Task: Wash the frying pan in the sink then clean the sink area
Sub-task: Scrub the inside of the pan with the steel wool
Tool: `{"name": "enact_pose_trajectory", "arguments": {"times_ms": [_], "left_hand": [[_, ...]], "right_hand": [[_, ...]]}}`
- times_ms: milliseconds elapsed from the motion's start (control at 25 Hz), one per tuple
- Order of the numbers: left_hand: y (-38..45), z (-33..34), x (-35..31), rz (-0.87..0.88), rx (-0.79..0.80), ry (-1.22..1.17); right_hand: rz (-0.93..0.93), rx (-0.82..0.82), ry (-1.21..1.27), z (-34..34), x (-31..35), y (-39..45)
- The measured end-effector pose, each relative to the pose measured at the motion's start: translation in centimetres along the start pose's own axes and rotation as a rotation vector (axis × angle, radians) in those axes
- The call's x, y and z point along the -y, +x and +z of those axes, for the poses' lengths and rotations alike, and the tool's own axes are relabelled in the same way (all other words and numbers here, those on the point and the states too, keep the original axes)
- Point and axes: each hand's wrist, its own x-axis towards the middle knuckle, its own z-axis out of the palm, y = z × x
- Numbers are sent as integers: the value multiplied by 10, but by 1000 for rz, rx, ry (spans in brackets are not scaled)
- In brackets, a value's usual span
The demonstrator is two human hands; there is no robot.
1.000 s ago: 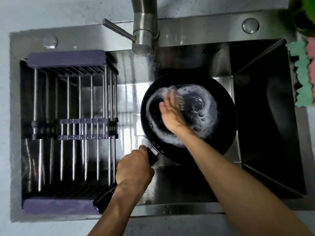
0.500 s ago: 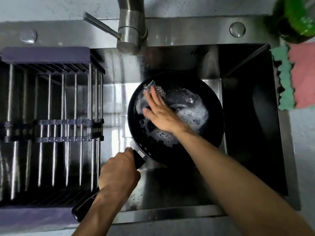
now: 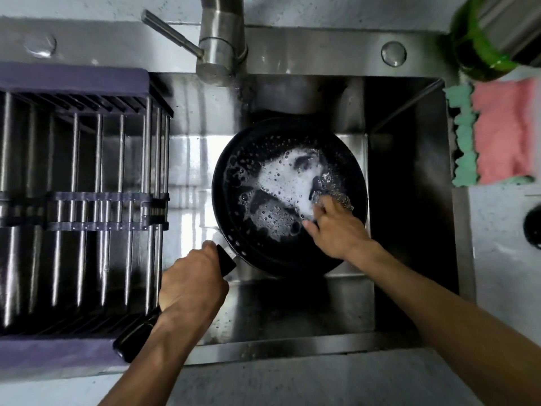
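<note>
A round black non-stick frying pan [image 3: 263, 230] sits in the brushed stainless-steel sink [image 3: 292, 312], its floor smeared with white bubbly foam [image 3: 281, 183]. The left hand [image 3: 191, 284] is wrapped tight around the pan's glossy black straight handle [image 3: 134, 336]. The right hand [image 3: 336, 227] has curled fingers pressing a crinkled silvery wire scourer [image 3: 329, 190] against the pan's right inner wall. A ribbed steel-rod drying rack with purple plastic ends [image 3: 76, 83] spans the sink's left side.

Black frying pan [image 3: 248, 230], white foam [image 3: 281, 183]; pink-green cloth [image 3: 497, 133].
</note>
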Motion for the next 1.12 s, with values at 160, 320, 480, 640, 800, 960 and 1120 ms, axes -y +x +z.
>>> {"name": "enact_pose_trajectory", "arguments": {"times_ms": [160, 320, 480, 640, 800, 960, 1120], "left_hand": [[2, -1, 0, -44, 14, 6], [0, 1, -2, -64, 1, 33], [1, 0, -3, -66, 1, 52], [1, 0, -4, -67, 12, 31], [4, 1, -2, -61, 2, 26], [6, 4, -1, -66, 14, 11], [4, 3, -1, -53, 8, 12]], "right_hand": [[-45, 118, 13, 7, 27, -27], [-185, 195, 133, 13, 24, -44], [-303, 307, 253, 18, 43, -65], [-185, 256, 147, 20, 35, -63], [-355, 411, 581, 11, 83, -55], [-167, 312, 363, 3, 67, -36], [-339, 402, 552, 22, 87, -65]]}}
